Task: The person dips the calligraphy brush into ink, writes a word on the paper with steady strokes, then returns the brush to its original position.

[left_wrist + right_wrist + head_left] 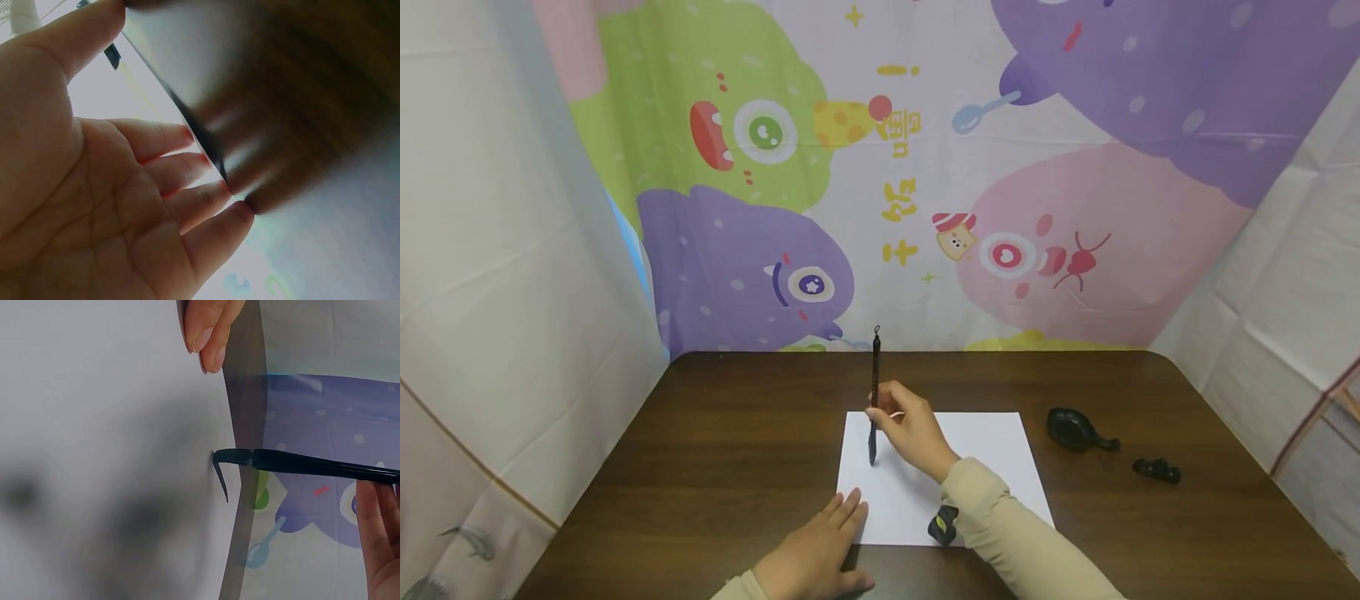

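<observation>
"Head view: on the table (737,433), paper (981,437) mid-way across. Risks?"
"Slipping, should the left hand (820,542), straight-fingered on its near-left edge, ease off."
"Right hand (917,427)?"
"Pinches the brush (876,375) over its left side; pressing hard could splay the tip (234,456)."

My head feed shows a brown wood-grain table (737,450) carrying a white sheet (992,442). Right of it I see a black handled dish (1070,428) and, nearer, a small black piece (1157,471).
</observation>
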Demonstrator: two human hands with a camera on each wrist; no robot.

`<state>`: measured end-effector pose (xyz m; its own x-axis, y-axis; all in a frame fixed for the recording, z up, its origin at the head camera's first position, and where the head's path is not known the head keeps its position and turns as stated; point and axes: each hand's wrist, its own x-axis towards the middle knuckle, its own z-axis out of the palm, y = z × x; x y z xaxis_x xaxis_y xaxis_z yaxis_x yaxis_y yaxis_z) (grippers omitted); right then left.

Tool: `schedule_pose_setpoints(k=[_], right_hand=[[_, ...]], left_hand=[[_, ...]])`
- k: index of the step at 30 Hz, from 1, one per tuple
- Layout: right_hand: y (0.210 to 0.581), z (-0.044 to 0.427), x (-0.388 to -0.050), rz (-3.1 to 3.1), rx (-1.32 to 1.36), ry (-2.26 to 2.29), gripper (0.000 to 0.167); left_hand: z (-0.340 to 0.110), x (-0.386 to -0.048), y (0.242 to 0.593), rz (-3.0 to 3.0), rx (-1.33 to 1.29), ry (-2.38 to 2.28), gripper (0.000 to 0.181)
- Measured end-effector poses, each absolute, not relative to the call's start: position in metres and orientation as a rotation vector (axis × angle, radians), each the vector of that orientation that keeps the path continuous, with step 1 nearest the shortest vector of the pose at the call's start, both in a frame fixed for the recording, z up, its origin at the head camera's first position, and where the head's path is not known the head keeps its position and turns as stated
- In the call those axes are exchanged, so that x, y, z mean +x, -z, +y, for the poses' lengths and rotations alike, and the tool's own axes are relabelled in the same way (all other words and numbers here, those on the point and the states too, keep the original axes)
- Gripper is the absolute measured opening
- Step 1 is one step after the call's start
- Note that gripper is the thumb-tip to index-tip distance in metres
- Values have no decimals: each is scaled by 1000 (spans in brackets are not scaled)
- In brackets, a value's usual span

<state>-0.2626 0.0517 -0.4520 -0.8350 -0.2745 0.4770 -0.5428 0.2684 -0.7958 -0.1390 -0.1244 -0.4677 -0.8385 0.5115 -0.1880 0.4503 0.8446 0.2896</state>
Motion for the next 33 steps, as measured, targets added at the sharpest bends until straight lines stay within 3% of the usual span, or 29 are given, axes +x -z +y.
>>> schedule_pose_setpoints(k=[7, 14, 33], right_hand=[[447, 50, -258, -2308, 767, -1631, 19], [420, 50, -236, -2300, 801, -1633, 14], [431, 50, -238, -2310, 822, -1652, 15]], left_hand=[[-124, -140, 468, 2752, 724, -343, 89], [-124, -139, 466, 2759, 729, -343, 89], [-124, -139, 466, 2762, 724, -338, 89]])
